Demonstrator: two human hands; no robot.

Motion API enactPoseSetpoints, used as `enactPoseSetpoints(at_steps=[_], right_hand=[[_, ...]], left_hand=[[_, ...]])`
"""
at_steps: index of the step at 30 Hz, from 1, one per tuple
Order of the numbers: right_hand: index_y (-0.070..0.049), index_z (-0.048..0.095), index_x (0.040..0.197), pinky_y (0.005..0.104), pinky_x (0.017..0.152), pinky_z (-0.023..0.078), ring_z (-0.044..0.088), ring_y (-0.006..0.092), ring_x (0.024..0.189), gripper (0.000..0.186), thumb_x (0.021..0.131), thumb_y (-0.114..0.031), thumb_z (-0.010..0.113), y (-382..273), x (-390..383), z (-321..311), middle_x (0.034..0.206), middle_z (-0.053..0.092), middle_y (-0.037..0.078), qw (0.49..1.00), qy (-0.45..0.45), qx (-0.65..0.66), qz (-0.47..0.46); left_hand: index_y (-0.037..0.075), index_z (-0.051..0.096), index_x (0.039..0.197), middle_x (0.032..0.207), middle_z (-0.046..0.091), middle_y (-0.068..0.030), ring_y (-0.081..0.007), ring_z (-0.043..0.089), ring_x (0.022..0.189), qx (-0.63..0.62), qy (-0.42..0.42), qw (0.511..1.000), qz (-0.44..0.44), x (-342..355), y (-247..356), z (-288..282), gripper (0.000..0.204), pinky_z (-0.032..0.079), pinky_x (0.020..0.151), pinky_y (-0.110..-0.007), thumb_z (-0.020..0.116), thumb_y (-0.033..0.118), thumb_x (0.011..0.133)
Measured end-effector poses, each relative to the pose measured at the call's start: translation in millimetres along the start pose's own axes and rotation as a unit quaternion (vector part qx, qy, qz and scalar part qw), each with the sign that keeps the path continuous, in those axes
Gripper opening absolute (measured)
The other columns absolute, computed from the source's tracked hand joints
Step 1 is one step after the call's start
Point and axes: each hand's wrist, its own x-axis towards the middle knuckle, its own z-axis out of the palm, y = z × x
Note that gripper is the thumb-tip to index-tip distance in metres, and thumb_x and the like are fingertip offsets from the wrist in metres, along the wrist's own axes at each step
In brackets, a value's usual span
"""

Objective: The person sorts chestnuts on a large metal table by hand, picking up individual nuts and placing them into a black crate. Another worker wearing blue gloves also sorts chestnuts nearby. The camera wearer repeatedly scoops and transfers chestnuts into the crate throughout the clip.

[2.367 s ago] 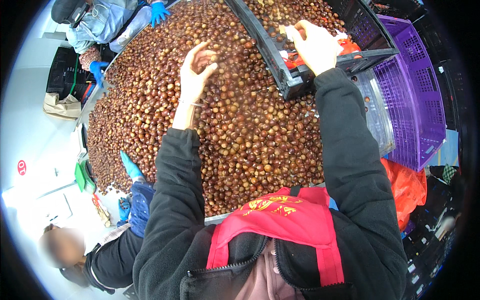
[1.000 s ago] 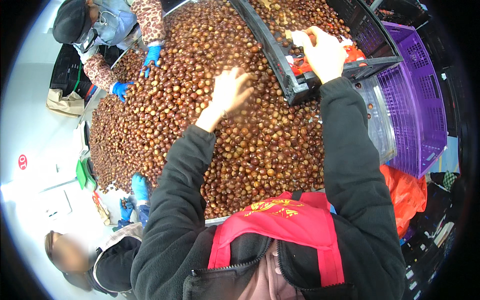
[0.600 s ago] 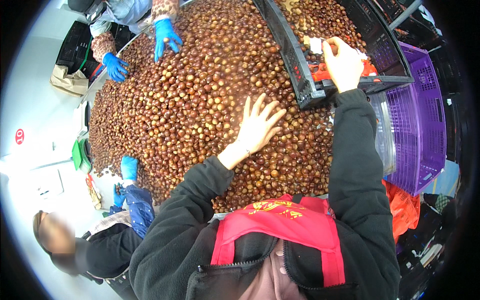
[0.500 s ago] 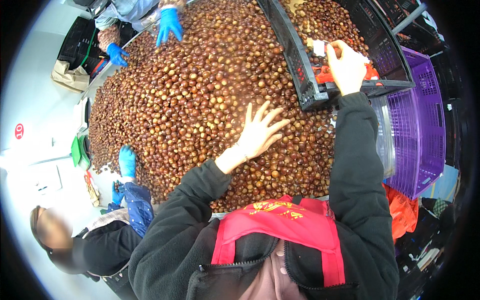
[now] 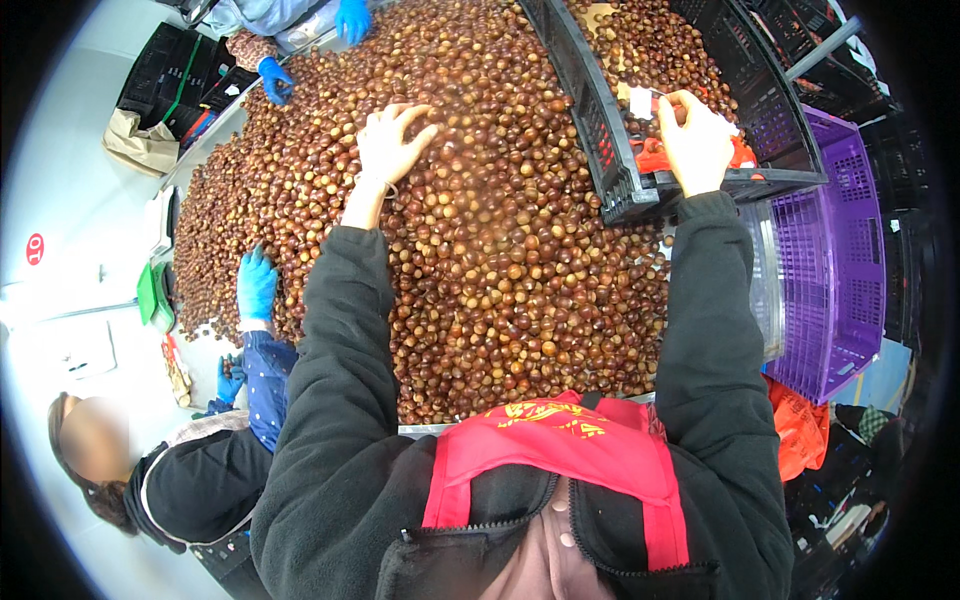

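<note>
Covering mid-frame, nuts [image 5: 500, 270] are being reached over by the left hand [image 5: 393, 142], fingers parted, nothing visibly being held. By their gloss, light weight, hardness and some slipperiness are being suggested; a pinch around the sides is being favoured. At upper right, the right hand [image 5: 697, 145] is being held over the black crate [image 5: 615, 168]; whether a white scrap [image 5: 640, 102] is being gripped cannot be made out. Red plastic [image 5: 742, 155] and more nuts are being contained there.

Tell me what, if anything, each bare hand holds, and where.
Right hand: apparently a small flat white piece, by its right edge. Left hand: nothing visible.
</note>
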Motion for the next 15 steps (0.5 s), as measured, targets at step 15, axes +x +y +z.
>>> enactPoseSetpoints(at_steps=[15], right_hand=[[-0.016, 0.077, 0.103, 0.0424, 0.072, 0.055, 0.075, 0.0288, 0.084, 0.026, 0.095, -0.039, 0.068, 6, 1, 3, 0.088, 0.078, 0.008, 1.0, -0.007, -0.027, -0.014]], left_hand=[[0.02, 0.07, 0.13, 0.124, 0.068, -0.0019, -0.0265, 0.056, 0.119, -0.085, -0.156, 0.984, 0.03, -94, 135, -1, 0.049, 0.038, 0.107, -0.049, 0.069, 0.053, 0.093]])
